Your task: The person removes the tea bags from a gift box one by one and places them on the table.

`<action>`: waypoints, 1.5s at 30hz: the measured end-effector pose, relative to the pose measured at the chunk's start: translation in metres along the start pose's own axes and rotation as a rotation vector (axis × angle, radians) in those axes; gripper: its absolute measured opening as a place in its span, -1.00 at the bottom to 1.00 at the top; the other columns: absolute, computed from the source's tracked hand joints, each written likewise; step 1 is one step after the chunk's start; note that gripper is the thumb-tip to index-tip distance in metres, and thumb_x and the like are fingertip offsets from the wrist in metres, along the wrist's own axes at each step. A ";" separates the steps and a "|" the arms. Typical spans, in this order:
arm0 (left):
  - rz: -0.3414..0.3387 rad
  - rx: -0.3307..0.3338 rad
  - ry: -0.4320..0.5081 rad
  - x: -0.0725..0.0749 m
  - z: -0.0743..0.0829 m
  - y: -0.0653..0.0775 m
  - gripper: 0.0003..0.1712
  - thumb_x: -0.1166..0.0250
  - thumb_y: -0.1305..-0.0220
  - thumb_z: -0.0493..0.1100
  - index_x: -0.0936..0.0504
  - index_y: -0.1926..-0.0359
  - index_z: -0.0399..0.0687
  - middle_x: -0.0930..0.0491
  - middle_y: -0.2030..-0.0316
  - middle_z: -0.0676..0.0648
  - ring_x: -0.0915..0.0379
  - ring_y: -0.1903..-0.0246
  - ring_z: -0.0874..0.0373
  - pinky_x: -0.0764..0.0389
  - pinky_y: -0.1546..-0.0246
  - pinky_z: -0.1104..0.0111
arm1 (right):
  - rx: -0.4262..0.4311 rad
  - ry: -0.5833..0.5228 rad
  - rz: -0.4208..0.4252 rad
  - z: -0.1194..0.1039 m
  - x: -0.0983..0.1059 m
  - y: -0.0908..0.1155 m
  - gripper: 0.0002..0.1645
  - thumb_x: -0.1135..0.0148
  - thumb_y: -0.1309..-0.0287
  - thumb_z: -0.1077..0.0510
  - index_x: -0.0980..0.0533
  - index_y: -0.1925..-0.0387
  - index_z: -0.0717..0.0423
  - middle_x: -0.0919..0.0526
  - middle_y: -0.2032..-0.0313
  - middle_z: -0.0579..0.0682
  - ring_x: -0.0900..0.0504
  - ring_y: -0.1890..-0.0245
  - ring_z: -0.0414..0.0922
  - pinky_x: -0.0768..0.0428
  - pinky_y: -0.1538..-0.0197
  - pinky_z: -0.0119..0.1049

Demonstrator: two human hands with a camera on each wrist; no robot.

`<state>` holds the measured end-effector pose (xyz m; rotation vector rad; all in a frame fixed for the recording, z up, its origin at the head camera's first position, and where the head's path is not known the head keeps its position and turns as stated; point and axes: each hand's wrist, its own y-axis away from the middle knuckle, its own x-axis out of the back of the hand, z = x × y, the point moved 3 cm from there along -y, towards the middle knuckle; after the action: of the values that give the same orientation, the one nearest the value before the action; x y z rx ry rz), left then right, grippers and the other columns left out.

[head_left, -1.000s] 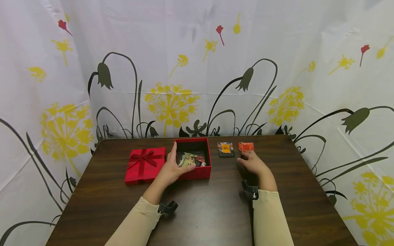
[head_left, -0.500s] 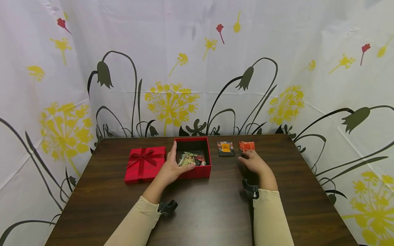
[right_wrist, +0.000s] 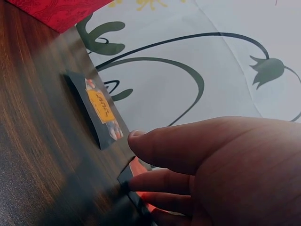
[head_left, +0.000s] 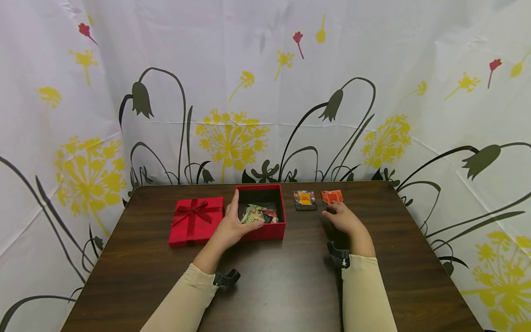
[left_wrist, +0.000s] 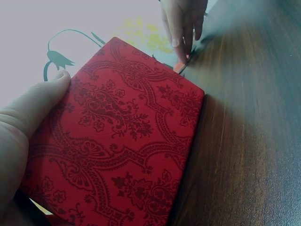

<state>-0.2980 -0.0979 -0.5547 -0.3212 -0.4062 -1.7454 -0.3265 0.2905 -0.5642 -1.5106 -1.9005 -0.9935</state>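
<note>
In the head view a red gift box (head_left: 262, 232), lidless, holds several small printed packets (head_left: 254, 214). My left hand (head_left: 230, 227) holds the box at its near left corner, fingers along the left side and thumb on the front rim. The left wrist view shows that thumb at the edge of the patterned red wall (left_wrist: 113, 122). My right hand (head_left: 345, 221) has its fingertips on an orange-and-black packet (head_left: 332, 196) at the back right, partly hidden by the fingers. In the right wrist view its thumb stands apart from that packet.
A dark packet with a yellow label (head_left: 305, 201) lies between the box and my right hand. Left of the box sits the red lid (head_left: 197, 223) with a ribbon bow. The wooden table (head_left: 274, 286) ends at a flowered curtain (head_left: 265, 92).
The orange-and-black packet shifts slightly right, then back a little, under my right fingertips. My left hand and the box stay put.
</note>
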 end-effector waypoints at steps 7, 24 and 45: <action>0.008 -0.002 -0.001 0.002 -0.001 -0.001 0.52 -0.60 -0.23 0.24 0.42 -0.78 0.45 0.18 -0.76 -0.24 0.04 -0.68 -0.40 -0.18 -0.55 -0.44 | 0.004 -0.003 -0.004 -0.001 0.000 -0.004 -0.22 -0.07 -0.66 -0.12 -0.35 -0.54 0.43 -0.07 -0.65 0.50 -0.05 -0.67 0.47 -0.08 -0.67 0.37; 0.015 -0.009 -0.003 0.005 -0.002 -0.001 0.54 -0.61 -0.21 0.29 0.42 -0.77 0.51 0.18 -0.76 -0.23 0.04 -0.68 -0.38 -0.18 -0.55 -0.43 | 0.110 -0.024 0.074 -0.029 0.008 -0.002 -0.33 -0.12 -0.66 -0.06 -0.43 -0.49 0.35 -0.17 -0.64 0.44 -0.17 -0.65 0.41 -0.16 -0.65 0.36; 0.001 -0.020 0.017 0.001 -0.003 0.001 0.56 -0.63 -0.17 0.30 0.39 -0.79 0.42 0.16 -0.75 -0.25 0.09 -0.70 -0.40 -0.18 -0.54 -0.44 | 0.382 -0.213 0.248 -0.137 0.013 0.050 -0.66 -0.33 -0.56 -0.01 -0.66 -0.24 -0.05 -0.63 -0.21 0.03 -0.61 -0.28 0.05 -0.60 -0.37 0.23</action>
<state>-0.2975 -0.1001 -0.5574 -0.3200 -0.3768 -1.7513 -0.2876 0.1940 -0.4606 -1.6135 -1.8522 -0.3466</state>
